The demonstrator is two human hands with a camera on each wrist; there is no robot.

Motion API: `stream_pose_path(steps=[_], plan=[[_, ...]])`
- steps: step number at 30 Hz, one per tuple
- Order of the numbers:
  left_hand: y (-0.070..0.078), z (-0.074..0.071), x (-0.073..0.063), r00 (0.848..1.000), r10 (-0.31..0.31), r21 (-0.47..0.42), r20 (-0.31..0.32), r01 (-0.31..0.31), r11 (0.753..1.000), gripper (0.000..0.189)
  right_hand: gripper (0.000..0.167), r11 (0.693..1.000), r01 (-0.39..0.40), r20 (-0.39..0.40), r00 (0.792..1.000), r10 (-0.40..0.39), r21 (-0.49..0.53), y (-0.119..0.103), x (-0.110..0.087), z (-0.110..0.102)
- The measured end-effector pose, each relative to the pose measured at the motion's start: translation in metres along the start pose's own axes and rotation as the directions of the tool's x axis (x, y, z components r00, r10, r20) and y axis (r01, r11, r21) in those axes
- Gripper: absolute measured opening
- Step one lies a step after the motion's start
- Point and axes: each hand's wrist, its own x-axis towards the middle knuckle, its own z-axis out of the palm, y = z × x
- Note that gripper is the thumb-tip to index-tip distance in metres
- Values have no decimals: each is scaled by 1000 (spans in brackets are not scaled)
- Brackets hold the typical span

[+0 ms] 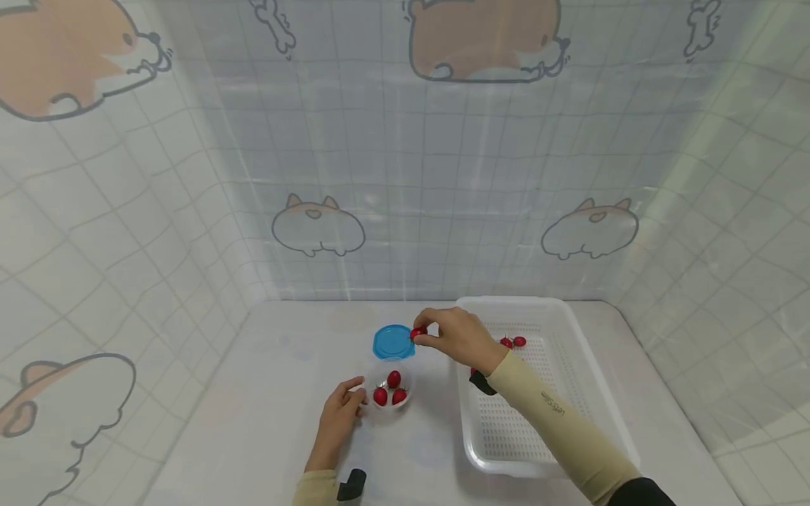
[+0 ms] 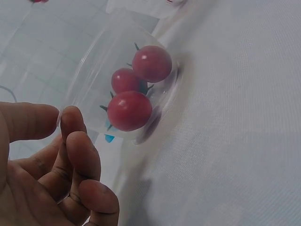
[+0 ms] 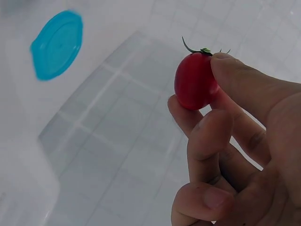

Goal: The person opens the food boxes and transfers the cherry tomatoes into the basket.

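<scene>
Between thumb and fingertips my right hand [image 1: 460, 337] pinches a cherry tomato [image 3: 195, 81] with a green stem top. It is up in the air, close to the blue lid [image 1: 392, 342] in the head view. My left hand [image 1: 339, 422] holds a small transparent plastic cup [image 2: 96, 61] by its rim, the thumb on one side and a finger on the other. Three red cherry tomatoes [image 2: 130, 111] with green stems lie inside that cup, which stands on the white tabletop.
A white perforated basket [image 1: 471, 443] stands to the right, under my right forearm. Several cherry tomatoes [image 1: 519, 341] lie in it, partly hidden by the arm. Behind the table hangs a tile-patterned curtain [image 1: 443, 176] with cartoon dogs, which also lines both sides.
</scene>
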Motion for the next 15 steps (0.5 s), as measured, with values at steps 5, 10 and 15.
stream_pose_path(steps=[5,10,15], plan=[[1,0,-1,1000,7,19,-1,-7,1000,38,20,996,-82,-6,997,82,-26,16,-11,-12],[0,0,0,1000,10,12,-3,-10,1000,37,20,992,-124,-11,992,124,-18,29,-25,-29],[-2,-1,0,1000,-4,1,-7,4,1000,37,20,986,-168,-10,986,167,-12,43,-37,-37]])
